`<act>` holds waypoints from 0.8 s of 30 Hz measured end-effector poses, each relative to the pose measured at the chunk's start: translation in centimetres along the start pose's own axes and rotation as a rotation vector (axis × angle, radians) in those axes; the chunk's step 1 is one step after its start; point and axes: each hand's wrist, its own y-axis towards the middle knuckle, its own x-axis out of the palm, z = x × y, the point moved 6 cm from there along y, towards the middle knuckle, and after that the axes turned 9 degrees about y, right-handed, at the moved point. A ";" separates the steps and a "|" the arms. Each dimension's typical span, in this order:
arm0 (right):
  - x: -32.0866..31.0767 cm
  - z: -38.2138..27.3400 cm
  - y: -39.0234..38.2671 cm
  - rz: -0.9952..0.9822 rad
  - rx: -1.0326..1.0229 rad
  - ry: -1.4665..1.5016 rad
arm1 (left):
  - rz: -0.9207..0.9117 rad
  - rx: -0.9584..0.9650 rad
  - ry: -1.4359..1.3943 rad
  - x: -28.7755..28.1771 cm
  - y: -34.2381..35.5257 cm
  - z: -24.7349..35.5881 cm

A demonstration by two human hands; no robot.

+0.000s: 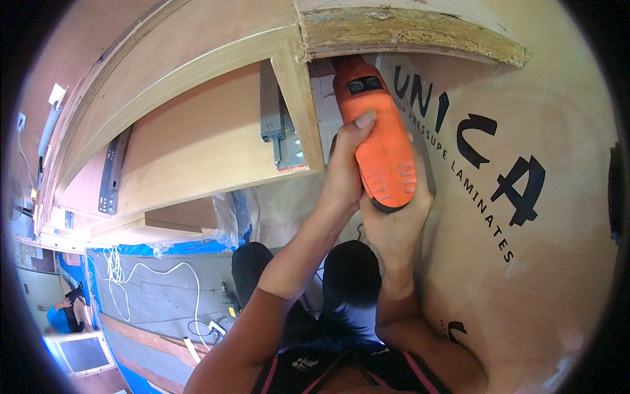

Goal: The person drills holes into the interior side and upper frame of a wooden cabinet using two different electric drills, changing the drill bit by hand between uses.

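Note:
An orange handheld power tool (387, 148) with vent slots at its near end is gripped in both of my hands. My left hand (346, 154) wraps its left side, thumb lying on top of the body. My right hand (397, 213) holds it from below and the right at the near end, with most of its fingers hidden. The tool's far end reaches under a rough-edged wooden panel (407, 33), so its tip is out of sight. Immediately left of the tool stands the light wooden frame (298, 98) of a cabinet.
Metal drawer runners (115, 174) are fixed inside the cabinet. A large wooden panel (525, 289) with black lettering rises on my right. Down left, a white cable (187, 264) and a drill (230, 301) lie on the grey floor. Another person (62, 315) is at the far left.

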 end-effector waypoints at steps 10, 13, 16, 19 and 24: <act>-0.1 0.5 0.0 0.002 0.006 -0.039 | -0.011 0.027 0.030 -0.1 0.4 -0.1; -0.3 0.4 0.1 -0.004 0.001 -0.067 | -0.006 0.019 0.020 0.3 0.5 -0.2; -0.1 0.1 0.3 -0.019 0.027 -0.043 | -0.005 0.015 0.035 0.2 0.5 -0.1; -0.1 -0.1 0.2 -0.003 -0.005 -0.031 | -0.001 0.014 0.038 0.3 0.4 0.1; -0.1 0.1 0.4 -0.022 -0.005 -0.010 | -0.028 0.040 0.005 0.2 0.6 0.0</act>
